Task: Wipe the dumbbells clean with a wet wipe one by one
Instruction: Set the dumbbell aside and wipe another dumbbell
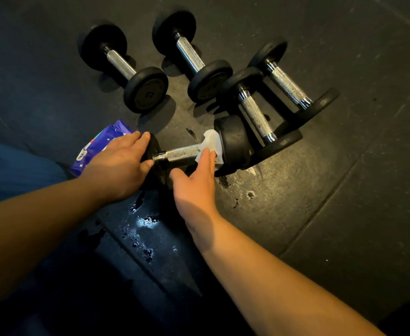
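Dark rubber floor [320,202], wet in spots. Left hand [119,163] grips the near dumbbell's [179,154] end; right hand [196,183] presses a wipe [212,141] flat-fingered against its handle.

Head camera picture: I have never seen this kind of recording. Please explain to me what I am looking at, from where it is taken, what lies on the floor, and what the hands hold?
There is no machine here. A person wears a camera on the head, so you look down along their two bare arms to a dark rubber floor.

Five dumbbells lie there. The nearest dumbbell is being cleaned. The left hand grips its near black end to steady it. The right hand presses a white wet wipe with straight fingers against the metal handle, next to the far black end.

Four other dumbbells lie beyond it. A purple wipe packet lies partly behind the left hand. Wet patches shine on the floor near the arms.
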A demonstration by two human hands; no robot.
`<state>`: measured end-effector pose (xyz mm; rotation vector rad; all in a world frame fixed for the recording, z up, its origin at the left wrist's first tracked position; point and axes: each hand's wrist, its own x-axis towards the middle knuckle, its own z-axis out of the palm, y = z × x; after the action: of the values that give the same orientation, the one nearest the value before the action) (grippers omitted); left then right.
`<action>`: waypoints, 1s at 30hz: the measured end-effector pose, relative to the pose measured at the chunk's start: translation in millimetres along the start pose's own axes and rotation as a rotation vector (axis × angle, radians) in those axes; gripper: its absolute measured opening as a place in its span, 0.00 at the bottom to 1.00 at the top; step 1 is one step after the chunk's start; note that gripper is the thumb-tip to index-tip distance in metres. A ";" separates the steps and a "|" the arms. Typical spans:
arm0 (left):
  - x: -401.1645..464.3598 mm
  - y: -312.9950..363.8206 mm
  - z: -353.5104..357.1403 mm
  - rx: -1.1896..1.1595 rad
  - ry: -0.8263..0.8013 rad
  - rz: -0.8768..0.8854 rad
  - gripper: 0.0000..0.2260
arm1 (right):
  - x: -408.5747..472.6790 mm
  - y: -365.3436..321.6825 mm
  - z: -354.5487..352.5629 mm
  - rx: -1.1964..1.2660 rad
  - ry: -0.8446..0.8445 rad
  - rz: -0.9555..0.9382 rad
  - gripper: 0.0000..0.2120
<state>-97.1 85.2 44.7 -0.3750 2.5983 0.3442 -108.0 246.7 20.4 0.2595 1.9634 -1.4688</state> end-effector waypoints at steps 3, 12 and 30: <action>-12.0 -0.1 8.6 0.072 0.080 0.056 0.33 | -0.6 -2.1 4.8 0.090 0.054 0.027 0.44; -40.1 10.6 27.8 0.166 0.187 0.071 0.35 | 3.3 0.8 -4.4 0.466 0.151 0.171 0.39; -11.0 3.5 -2.2 0.098 0.025 0.061 0.45 | 14.6 6.0 -2.2 -0.918 0.000 -0.429 0.40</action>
<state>-89.9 90.0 52.8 -0.2674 2.6431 0.2333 -116.8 247.6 7.1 -0.5912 2.5590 -0.6346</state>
